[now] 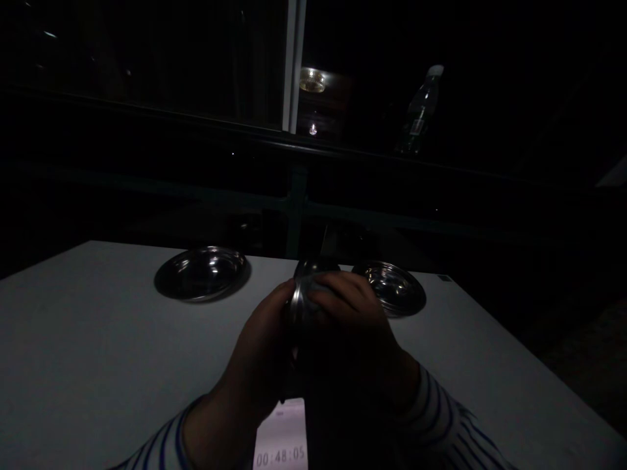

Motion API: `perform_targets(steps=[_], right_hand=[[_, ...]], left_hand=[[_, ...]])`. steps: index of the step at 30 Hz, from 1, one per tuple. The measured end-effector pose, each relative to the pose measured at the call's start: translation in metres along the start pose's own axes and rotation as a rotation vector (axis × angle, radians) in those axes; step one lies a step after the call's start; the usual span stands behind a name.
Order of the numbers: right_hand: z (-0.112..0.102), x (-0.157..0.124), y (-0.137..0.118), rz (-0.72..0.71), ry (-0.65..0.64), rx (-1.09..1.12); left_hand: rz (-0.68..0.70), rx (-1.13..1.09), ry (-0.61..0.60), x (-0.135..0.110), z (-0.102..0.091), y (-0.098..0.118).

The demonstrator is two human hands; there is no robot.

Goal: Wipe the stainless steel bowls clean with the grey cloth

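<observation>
The scene is very dark. My left hand (257, 356) grips the rim of a steel plate (297, 307) that stands on edge above the pale table (98, 339). My right hand (350, 326) lies over the plate's other face, fingers curled across it, perhaps pressing a cloth I cannot make out. Both sleeves are striped. Two more steel plates lie flat on the table behind: one at the left (202, 273), one at the right (392, 287).
A phone screen (281, 437) showing a timer glows below my wrists. Behind the table runs a dark rail and window frame (292, 65). A plastic bottle (420, 111) and a lit round object (312, 79) stand beyond it.
</observation>
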State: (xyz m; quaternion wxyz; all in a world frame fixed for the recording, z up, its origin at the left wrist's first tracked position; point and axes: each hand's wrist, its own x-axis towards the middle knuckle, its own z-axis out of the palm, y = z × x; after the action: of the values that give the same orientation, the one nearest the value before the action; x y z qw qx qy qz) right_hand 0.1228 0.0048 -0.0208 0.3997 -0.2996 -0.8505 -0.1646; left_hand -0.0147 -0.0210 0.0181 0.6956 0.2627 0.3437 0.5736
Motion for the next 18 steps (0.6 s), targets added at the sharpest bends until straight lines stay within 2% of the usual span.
perform_targets(steps=[3, 6, 12, 15, 18], right_hand=[[0.002, -0.001, -0.003, -0.053, -0.065, 0.021], [0.007, -0.005, -0.007, -0.135, -0.099, 0.044], [0.011, -0.006, -0.006, -0.146, -0.137, 0.078], [0.009, -0.005, -0.003, -0.134, -0.129, 0.087], [0.006, -0.003, 0.001, -0.061, -0.083, 0.104]], left_hand=[[-0.07, -0.06, 0.046, 0.002, -0.001, 0.0], [-0.075, -0.063, 0.067, 0.006, -0.004, 0.0], [-0.108, -0.055, 0.196, 0.005, -0.004, -0.003], [-0.131, -0.048, 0.167, 0.002, -0.004, -0.006], [-0.063, -0.04, 0.066, 0.0, -0.004, -0.01]])
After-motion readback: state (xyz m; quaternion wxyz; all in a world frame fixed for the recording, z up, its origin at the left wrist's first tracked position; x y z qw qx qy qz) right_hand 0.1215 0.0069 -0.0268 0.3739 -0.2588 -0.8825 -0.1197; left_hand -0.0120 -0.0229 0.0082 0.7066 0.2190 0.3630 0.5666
